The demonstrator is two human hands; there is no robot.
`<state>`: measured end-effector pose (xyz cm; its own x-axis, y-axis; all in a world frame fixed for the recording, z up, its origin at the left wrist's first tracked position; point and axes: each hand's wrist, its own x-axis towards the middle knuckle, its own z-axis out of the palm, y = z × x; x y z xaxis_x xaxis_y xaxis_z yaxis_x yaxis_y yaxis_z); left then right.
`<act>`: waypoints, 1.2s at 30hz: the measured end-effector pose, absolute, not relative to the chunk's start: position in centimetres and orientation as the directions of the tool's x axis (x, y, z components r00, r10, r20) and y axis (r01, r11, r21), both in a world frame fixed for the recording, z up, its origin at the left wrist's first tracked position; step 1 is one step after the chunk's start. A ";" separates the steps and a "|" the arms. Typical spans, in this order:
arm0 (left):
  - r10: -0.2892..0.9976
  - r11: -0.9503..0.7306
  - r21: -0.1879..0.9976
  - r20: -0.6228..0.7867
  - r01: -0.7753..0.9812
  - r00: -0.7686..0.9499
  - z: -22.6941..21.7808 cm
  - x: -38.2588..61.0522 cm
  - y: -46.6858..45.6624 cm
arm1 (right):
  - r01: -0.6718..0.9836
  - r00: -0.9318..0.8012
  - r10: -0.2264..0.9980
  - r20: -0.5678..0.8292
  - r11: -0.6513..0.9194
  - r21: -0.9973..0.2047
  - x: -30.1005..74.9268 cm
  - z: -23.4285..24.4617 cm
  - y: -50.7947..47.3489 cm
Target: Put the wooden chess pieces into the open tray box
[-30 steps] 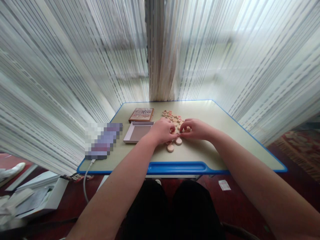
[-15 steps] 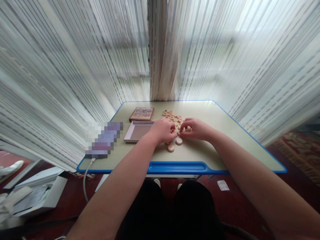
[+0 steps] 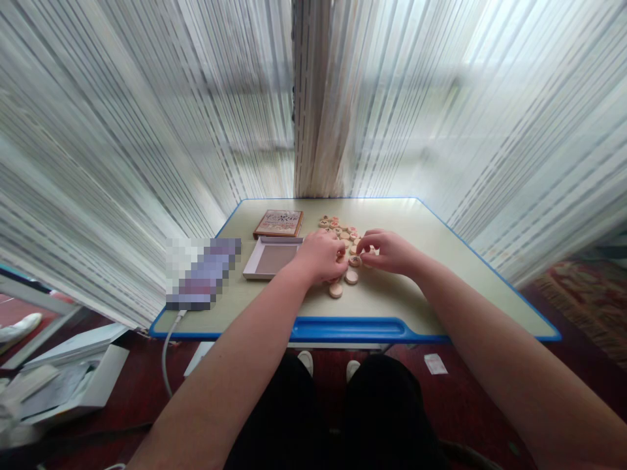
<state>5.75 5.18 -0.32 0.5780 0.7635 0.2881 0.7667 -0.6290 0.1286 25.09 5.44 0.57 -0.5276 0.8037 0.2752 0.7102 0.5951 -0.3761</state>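
Observation:
Round wooden xiangqi pieces (image 3: 351, 277) with red or dark characters, some plain side up, lie in a loose cluster on the pale table (image 3: 470, 287). My left hand (image 3: 323, 254) rests at the cluster's left side, fingers curled down among the pieces. What those fingers hold, if anything, is hidden. On the right side, my right hand (image 3: 386, 251) has thumb and fingers bent in at the edge of a xiangqi piece (image 3: 354, 260) with a dark character. Other pieces lie partly under both hands. Close to the table's front, a plain piece (image 3: 336, 290) sits apart.
An open shallow box tray (image 3: 251, 266) stands left of my left hand, with a printed box lid (image 3: 279, 223) behind it. A pixelated device (image 3: 208, 271) with a white cable (image 3: 166, 352) lies at the left edge. A blue groove (image 3: 350, 326) runs along the front.
My right hand has shifted slightly right, and the dark-marked piece at its fingertips has moved right too, its face now more visible. My left hand has hardly moved.

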 end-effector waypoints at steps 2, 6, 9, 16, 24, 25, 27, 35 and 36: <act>0.765 -0.625 0.122 0.292 0.771 0.574 -0.3 5.8 5.0 | 0.704 -0.532 0.795 0.292 0.607 -0.369 25.1 0.6 5.4; 0.767 -0.624 0.118 0.279 0.772 0.578 -0.3 5.9 5.0 | 0.698 -0.536 0.787 0.306 0.617 -0.364 25.1 0.5 5.5; 0.763 -0.630 0.118 0.279 0.768 0.583 -0.4 5.8 5.1 | 0.703 -0.541 0.792 0.284 0.611 -0.364 25.1 0.4 5.6; 0.747 -0.648 0.114 0.289 0.753 0.599 -0.6 5.7 5.3 | 0.712 -0.528 0.801 0.283 0.599 -0.366 25.0 0.4 5.5; 0.740 -0.654 0.113 0.304 0.748 0.600 -0.6 5.8 5.3 | 0.714 -0.537 0.796 0.279 0.605 -0.353 25.0 0.5 5.5; 0.741 -0.653 0.114 0.302 0.749 0.599 -0.6 5.9 5.3 | 0.717 -0.531 0.800 0.280 0.600 -0.355 25.0 0.5 5.5; 0.745 -0.650 0.113 0.292 0.752 0.600 -0.5 5.9 5.2 | 0.720 -0.523 0.805 0.280 0.594 -0.359 25.0 0.6 5.5; 0.733 -0.665 0.101 0.281 0.740 0.620 -0.3 5.8 5.3 | 0.721 -0.532 0.804 0.265 0.595 -0.355 25.0 0.6 5.5; 0.731 -0.666 0.094 0.282 0.740 0.622 -0.3 5.8 5.3 | 0.722 -0.533 0.804 0.263 0.594 -0.354 25.0 0.6 5.5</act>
